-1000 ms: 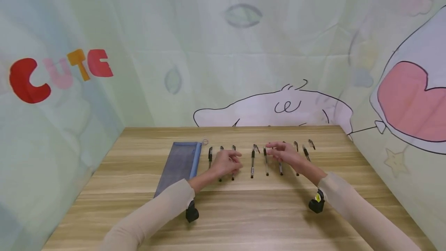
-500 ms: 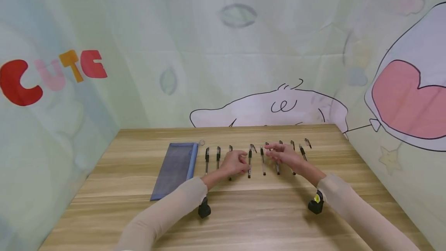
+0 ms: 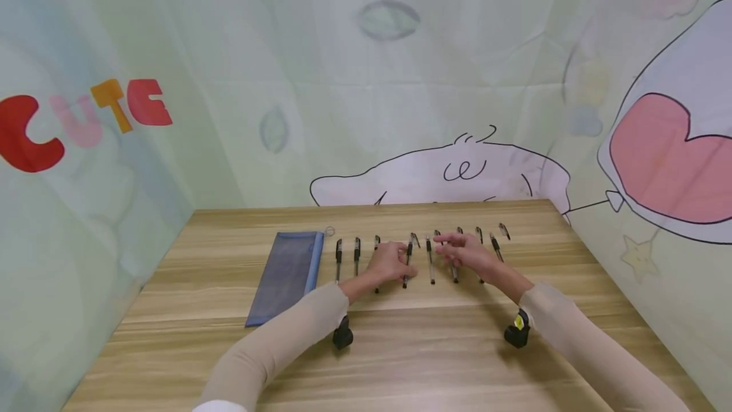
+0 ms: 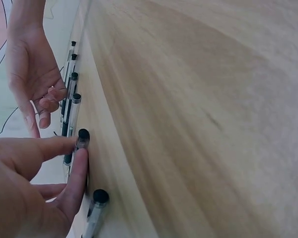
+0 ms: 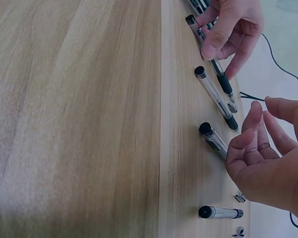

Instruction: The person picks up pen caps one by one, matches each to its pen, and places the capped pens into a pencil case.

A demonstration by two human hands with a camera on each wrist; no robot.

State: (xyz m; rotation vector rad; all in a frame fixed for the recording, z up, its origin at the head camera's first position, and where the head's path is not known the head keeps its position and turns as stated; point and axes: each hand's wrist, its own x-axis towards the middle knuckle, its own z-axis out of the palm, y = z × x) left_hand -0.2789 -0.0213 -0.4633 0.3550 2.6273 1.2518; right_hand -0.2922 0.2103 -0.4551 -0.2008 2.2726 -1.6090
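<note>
My left hand [image 3: 390, 262] pinches an uncapped black gel pen [image 3: 409, 249] between thumb and fingers, low over the table. In the left wrist view, the fingertips lie on both sides of the clear barrel near the pen's black end [image 4: 83, 134]. A loose cap [image 3: 415, 240] lies close beside this pen. To the right, my right hand [image 3: 470, 253] hovers over the row with loosely bent fingers and nothing in them. Just left of it lies another uncapped pen [image 3: 430, 260]. Further pens in the row are partly hidden beneath the right hand.
Capped pens [image 3: 338, 253] lie in the row left of my left hand. Beyond them is a blue mesh zip pouch [image 3: 286, 278]. At the right end, an uncapped pen [image 3: 495, 247] lies near a loose cap [image 3: 504, 231]. A printed cloth [image 3: 366, 113] hangs behind the wooden table [image 3: 400, 361].
My left hand has moved right along the row, from over the third pen to the fourth, and now grips it. That pen has tilted slightly. The right hand stays nearly where it was.
</note>
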